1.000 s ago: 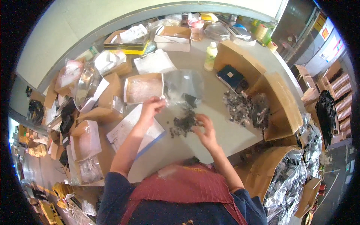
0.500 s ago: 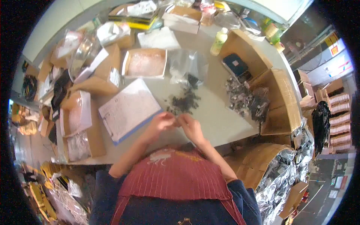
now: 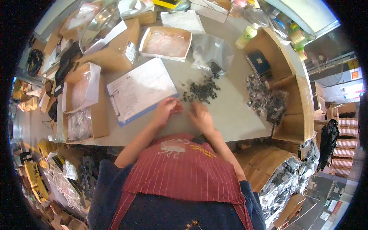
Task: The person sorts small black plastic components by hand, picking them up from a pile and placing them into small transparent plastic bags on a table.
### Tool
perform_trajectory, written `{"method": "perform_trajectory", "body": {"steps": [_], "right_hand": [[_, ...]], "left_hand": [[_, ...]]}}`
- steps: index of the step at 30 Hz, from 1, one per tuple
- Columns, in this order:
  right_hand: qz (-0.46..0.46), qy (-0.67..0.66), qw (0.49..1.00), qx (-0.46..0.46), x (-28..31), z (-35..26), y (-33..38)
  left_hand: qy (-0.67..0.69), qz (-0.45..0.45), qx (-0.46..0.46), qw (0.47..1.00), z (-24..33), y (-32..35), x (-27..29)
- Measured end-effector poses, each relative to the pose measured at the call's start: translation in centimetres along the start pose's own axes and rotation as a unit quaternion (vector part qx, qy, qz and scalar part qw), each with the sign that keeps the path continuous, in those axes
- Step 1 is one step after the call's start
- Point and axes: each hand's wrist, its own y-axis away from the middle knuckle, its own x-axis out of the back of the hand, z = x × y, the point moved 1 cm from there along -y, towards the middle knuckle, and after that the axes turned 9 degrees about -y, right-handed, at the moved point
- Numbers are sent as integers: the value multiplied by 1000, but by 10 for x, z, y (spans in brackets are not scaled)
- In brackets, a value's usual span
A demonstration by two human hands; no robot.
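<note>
The person stood at a grey table (image 3: 234, 115), both hands low on it near the front edge. The left hand (image 3: 165, 111) lay curled, its fingers bent around something small and dark at the fingertips; I could not tell quite what it pinched. The right hand (image 3: 200, 117) rested close beside it, knuckles up and fingers tucked under, and whether it gripped anything I could not tell. Just beyond the two hands sat a loose pile of small dark parts (image 3: 201, 91), scattered on the bare tabletop, apart from both hands. Behind that pile lay a crumpled clear plastic bag (image 3: 211, 51) with a few dark pieces near its mouth. To the person's left, a clipboard with a white sheet (image 3: 141, 89) lay tilted, its near corner just beside the left hand. Farther back stood a shallow white tray (image 3: 165, 43). On the right, an open cardboard box (image 3: 297, 103) held more small pieces.
</note>
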Motion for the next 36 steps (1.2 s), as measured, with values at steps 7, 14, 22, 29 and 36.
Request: {"method": "perform_trajectory", "body": {"steps": [7, 14, 22, 29, 36], "right_hand": [[-9, 125, 987, 103, -34, 9, -16], [23, 7, 982, 187, 4, -39, -13], [-14, -324, 933, -160, 7, -18, -5], [-71, -273, 950, -133, 21, -19, 2], [11, -134, 987, -85, 29, -3, 6]], "left_hand": [[87, 25, -12, 996, -2, 1, 14], [-403, 68, -311, 858, 26, 23, 6], [-140, -51, -1, 989, 8, 19, -15], [-150, -98, 7, 984, -1, 25, -18], [-311, -86, -44, 946, 0, 23, -10]]}}
